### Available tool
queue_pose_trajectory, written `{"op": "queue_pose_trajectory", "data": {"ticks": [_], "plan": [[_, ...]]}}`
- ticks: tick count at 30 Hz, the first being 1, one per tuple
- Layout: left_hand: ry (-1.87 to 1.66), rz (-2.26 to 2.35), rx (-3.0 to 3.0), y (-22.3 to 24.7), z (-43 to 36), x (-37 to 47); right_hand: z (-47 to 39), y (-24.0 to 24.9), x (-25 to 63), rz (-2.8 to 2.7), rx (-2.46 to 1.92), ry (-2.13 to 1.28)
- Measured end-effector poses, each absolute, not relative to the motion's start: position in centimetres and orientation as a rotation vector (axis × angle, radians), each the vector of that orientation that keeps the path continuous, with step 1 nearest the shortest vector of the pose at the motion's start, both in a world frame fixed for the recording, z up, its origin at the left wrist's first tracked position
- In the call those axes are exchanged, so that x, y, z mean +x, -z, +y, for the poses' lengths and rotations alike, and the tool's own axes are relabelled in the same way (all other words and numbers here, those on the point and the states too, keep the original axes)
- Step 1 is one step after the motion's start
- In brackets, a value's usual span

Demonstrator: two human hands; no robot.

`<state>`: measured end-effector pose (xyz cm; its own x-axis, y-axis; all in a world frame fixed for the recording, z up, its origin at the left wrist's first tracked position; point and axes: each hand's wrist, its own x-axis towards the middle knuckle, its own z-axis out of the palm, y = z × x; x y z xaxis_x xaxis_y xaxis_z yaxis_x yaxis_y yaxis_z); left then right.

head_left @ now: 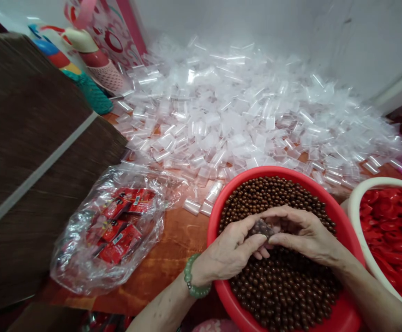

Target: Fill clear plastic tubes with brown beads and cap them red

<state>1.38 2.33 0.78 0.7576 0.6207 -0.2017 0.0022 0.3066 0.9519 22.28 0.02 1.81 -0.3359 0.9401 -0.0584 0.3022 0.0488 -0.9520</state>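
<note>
Both hands meet above a red basin (pixel 218 207) full of round brown balls (pixel 284 290). Between the thumb and fingers of my left hand (pixel 226 251) is a small clear plastic container (pixel 261 229) with dark content showing through. My right hand (pixel 299 233) pinches its other side, thumb and fingertips close to the left thumb. The fingers partly cover the container, so its ends are hard to make out. A green bead bracelet (pixel 190 279) circles my left wrist.
Many clear plastic containers (pixel 228 120) lie heaped behind the basin. Left of it, a transparent bag (pixel 79 272) holds red printed packets (pixel 121 240). A white tub (pixel 355 207) of red plastic pieces (pixel 391 249) stands right. A big brown stack (pixel 31 138), bottles (pixel 97 60) and a pink bag (pixel 112 37) border the left.
</note>
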Motion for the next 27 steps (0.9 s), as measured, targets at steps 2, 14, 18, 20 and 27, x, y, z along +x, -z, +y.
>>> {"op": "queue_pose_trajectory", "data": {"ticks": [2, 14, 18, 20, 27], "plan": [[-0.43, 0.605, 1.153, -0.64, 2.47, 1.34, 0.18, -1.81, 22.31, -1.764, -1.236, -1.281], [-0.322, 0.58, 1.112, -0.18, 2.72, 1.12, 1.0, -2.33, 22.11, -1.781, -1.282, -1.498], [-0.335, 0.589, 1.099, 0.0, 2.62, 1.13, 1.02, -2.2, 22.04, -1.796, -1.243, -1.396], [-0.332, 0.586, 1.097, 0.12, 2.55, 1.12, 1.02, -2.11, 22.1, -1.837, -1.219, -1.371], [-0.331, 0.582, 1.063, -0.25, 2.73, 1.19, 1.01, -2.38, 22.09, -1.908, -1.221, -1.375]]}}
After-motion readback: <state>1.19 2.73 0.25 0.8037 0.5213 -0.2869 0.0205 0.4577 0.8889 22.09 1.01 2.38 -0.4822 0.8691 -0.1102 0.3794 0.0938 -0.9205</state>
